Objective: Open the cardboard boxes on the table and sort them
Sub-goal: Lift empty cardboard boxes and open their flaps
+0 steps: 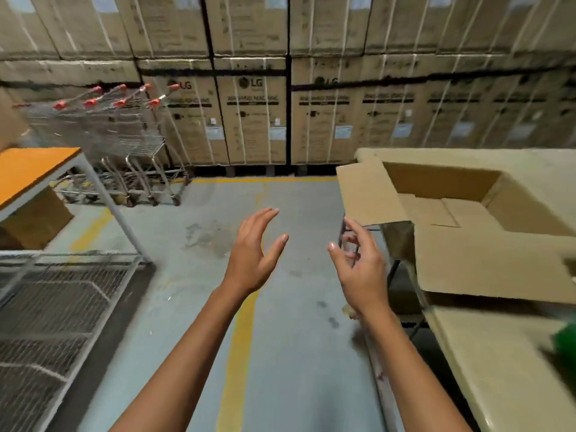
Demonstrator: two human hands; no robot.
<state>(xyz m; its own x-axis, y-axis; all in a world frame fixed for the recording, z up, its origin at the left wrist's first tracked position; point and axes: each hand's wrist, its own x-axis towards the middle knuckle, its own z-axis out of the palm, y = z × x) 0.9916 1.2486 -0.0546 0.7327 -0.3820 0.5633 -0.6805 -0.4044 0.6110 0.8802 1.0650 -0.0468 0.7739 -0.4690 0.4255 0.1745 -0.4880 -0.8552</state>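
Note:
An open brown cardboard box stands on the cardboard-covered table at the right, its flaps spread outward and its inside bare. My left hand hovers over the floor in the middle of the view, fingers straight and holding nothing. My right hand is raised just left of the box's left flap, fingers loosely bent, holding nothing and apart from the box.
A wall of stacked LG cartons fills the back. Nested shopping trolleys stand at the back left beside an orange-topped table. A wire mesh rack lies at the lower left. Something green shows at the right edge.

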